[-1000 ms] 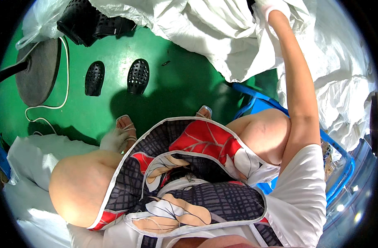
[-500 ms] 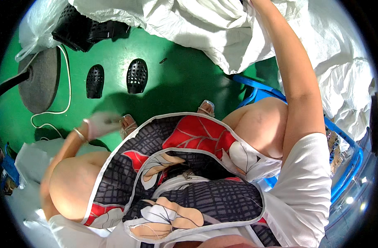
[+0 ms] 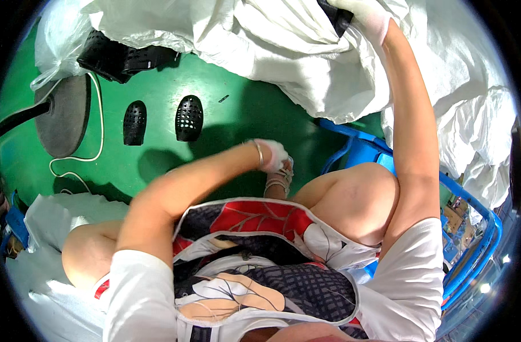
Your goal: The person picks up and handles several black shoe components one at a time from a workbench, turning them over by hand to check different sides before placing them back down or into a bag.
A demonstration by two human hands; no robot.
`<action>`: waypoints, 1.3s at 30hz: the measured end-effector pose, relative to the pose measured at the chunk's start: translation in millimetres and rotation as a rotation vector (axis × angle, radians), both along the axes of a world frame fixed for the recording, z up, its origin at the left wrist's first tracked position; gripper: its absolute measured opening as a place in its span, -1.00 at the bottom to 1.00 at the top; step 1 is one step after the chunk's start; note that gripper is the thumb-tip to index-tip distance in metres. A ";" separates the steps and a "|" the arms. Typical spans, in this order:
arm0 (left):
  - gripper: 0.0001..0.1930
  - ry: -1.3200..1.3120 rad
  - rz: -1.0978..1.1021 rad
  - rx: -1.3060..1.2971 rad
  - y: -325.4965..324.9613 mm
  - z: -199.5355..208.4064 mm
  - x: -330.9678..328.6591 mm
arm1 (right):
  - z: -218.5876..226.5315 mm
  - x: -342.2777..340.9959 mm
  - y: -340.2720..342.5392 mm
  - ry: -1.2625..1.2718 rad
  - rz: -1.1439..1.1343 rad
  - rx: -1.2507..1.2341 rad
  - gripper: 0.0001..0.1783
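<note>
My right hand [image 3: 367, 18], in a white glove, reaches far forward to the top edge over a large white woven sack. Its fingers are closed on a black piece [image 3: 337, 18], only partly in view. My left hand [image 3: 273, 155], gloved too and with a bangle at the wrist, hangs in front of my knees, over my sandalled foot [image 3: 277, 183]. Its fingers are blurred and turned away, and I see nothing in them. On the green floor lie two black perforated shoe uppers, a left one [image 3: 135, 123] and a right one [image 3: 189, 118], apart from both hands.
The white sack [image 3: 323, 77] spreads across the far side. More black perforated pieces [image 3: 104, 56] lie by a clear plastic bag [image 3: 61, 43] at far left. Beside them are a round grey stand base [image 3: 62, 122] and a white cord [image 3: 101, 122]. A blue-framed stool [image 3: 351, 139] stands right.
My left hand has swung from the left side rightward to the middle, in front of my knees. My right hand has come into view at the top with the black piece.
</note>
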State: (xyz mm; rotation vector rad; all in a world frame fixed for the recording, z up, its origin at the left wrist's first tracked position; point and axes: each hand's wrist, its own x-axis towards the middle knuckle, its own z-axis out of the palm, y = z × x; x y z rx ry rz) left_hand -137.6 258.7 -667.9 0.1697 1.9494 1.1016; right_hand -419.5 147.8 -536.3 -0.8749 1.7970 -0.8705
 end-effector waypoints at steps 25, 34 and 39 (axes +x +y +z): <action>-0.71 0.151 0.460 0.125 109.1 -40.3 67.5 | -7.9 29.3 -25.7 1.524 0.184 0.158 -0.38; -0.60 0.154 0.111 -0.126 -19.5 36.6 -0.2 | -48.2 12.7 -43.3 1.290 0.220 -0.202 -0.40; -0.56 0.250 0.299 -0.387 -148.9 115.7 -13.7 | -9.8 -6.0 -16.4 0.330 -0.167 0.100 -0.56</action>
